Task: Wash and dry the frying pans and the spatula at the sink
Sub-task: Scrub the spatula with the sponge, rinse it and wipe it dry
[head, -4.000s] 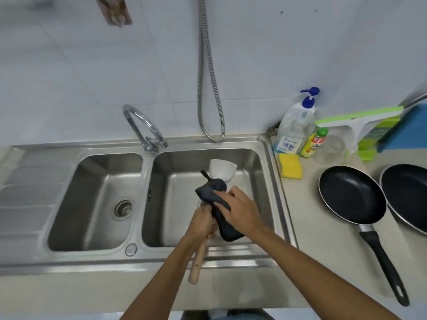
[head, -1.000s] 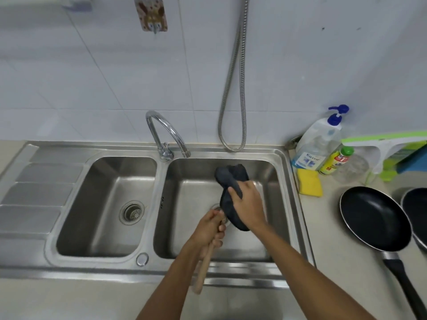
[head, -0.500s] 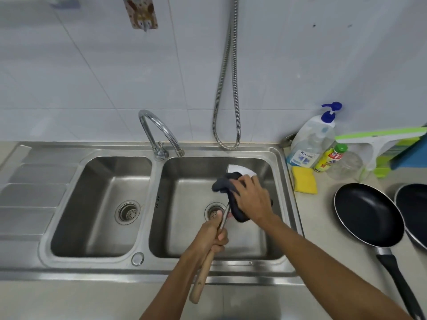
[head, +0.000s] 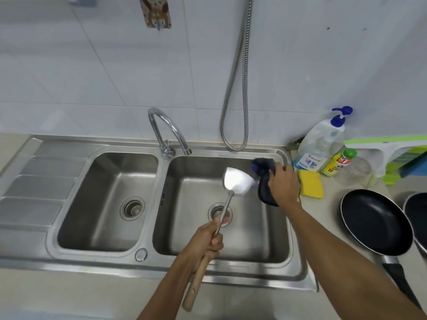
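Currently, head view only. Steel spatula (head: 234,182): flat shiny blade, thin metal shank, round wooden handle. Gripped where wood meets metal by left hand (head: 203,241), fingers wrapped tight round it. Blade at 1 o'clock from that hand, over the right basin of the brushed stainless double sink (head: 115,264), beyond the perforated drain (head: 213,212). Dark, soft, crumpled cloth (head: 264,168) bunched in right hand (head: 284,184), fingers curled over it. Cloth at 3 o'clock of the blade, just beside its edge; contact unclear. Two round black non-stick frying pans on the beige counter (head: 323,215), at 4 o'clock from the right hand: near pan (head: 374,222) with black handle, second pan (head: 418,215) cut by the frame edge. Square yellow sponge (head: 310,184) just beside the right hand at 3 o'clock, clear pump bottle (head: 323,144) at 12 of it.
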`<state>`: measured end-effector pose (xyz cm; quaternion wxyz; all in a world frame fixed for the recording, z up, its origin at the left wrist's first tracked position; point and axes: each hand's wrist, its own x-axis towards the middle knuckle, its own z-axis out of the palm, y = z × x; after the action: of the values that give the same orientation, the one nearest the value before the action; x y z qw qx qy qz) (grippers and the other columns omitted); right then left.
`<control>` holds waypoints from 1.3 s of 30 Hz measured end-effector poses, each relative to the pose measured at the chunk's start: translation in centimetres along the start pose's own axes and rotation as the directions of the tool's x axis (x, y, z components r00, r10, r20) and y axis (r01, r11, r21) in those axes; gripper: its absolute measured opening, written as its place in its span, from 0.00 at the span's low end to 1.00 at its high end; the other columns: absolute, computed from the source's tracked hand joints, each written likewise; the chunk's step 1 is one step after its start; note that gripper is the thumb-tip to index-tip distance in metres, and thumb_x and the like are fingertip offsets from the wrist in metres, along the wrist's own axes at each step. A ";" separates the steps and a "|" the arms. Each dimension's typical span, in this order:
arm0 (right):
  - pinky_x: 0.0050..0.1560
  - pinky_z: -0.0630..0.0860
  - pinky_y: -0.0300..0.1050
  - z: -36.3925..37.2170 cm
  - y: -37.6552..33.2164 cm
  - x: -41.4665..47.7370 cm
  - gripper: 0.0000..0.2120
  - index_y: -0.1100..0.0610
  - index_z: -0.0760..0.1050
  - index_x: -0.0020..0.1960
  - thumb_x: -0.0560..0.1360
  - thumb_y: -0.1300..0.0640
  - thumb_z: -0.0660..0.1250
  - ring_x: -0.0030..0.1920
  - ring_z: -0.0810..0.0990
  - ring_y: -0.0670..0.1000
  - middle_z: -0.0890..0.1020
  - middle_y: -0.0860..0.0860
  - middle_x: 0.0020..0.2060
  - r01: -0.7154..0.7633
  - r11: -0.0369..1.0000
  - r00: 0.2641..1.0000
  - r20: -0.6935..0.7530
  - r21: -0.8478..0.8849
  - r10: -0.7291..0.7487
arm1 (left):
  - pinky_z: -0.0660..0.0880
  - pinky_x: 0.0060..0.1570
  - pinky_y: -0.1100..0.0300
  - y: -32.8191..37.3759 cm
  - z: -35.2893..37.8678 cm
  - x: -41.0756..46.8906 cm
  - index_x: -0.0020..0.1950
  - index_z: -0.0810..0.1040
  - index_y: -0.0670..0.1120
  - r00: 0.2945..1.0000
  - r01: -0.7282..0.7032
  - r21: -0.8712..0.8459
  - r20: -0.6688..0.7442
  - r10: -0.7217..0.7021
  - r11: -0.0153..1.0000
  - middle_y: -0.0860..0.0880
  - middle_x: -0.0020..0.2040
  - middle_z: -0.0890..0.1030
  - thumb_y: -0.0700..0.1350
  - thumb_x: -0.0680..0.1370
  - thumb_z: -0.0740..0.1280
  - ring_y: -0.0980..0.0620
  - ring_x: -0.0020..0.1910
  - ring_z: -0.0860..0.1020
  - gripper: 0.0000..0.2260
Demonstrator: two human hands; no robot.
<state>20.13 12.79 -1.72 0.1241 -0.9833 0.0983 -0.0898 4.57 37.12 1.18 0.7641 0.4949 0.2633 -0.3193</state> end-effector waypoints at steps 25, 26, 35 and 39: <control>0.45 0.77 0.53 -0.6 -2.9 -2.6 0.12 0.55 0.75 0.60 0.79 0.51 0.64 0.50 0.81 0.63 0.77 0.58 0.55 0.086 0.996 0.984 0.155 0.024 -0.089 | 0.55 0.25 0.64 1.5 -0.9 -2.0 0.63 0.77 0.42 0.970 -0.182 0.230 -0.115 0.212 0.956 0.48 0.28 0.62 0.54 0.86 0.58 0.54 0.25 0.59 0.18; 0.48 0.77 0.53 -1.0 -2.0 -2.0 0.13 0.56 0.75 0.62 0.81 0.51 0.63 0.52 0.81 0.64 0.78 0.59 0.57 0.019 0.998 0.990 0.138 0.052 -0.026 | 0.56 0.25 0.65 1.7 -1.1 -1.8 0.64 0.77 0.44 0.971 -0.170 0.213 -0.132 0.201 0.962 0.49 0.28 0.63 0.53 0.86 0.58 0.55 0.24 0.60 0.17; 0.44 0.76 0.45 -3.1 -5.7 -5.5 0.14 0.54 0.79 0.60 0.80 0.47 0.66 0.49 0.80 0.53 0.78 0.51 0.55 0.256 0.938 0.965 0.001 0.233 -0.263 | 0.56 0.15 0.68 2.7 0.0 -0.1 0.63 0.75 0.44 1.000 -0.004 -0.133 -0.014 0.002 0.991 0.53 0.26 0.62 0.51 0.87 0.57 0.59 0.21 0.58 0.14; 0.34 0.69 0.42 -2.3 -7.1 -6.4 0.10 0.52 0.81 0.56 0.79 0.48 0.68 0.42 0.81 0.52 0.79 0.49 0.48 0.404 0.910 0.914 -0.029 0.089 -0.404 | 0.55 0.14 0.68 3.1 1.0 -0.6 0.63 0.77 0.45 0.998 0.039 -0.154 0.064 -0.029 0.987 0.53 0.25 0.61 0.52 0.87 0.56 0.59 0.20 0.57 0.15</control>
<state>14.68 20.43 1.36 0.1481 -0.9750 -0.1107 -0.1229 6.54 37.32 3.80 0.8025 0.4192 0.2721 -0.3259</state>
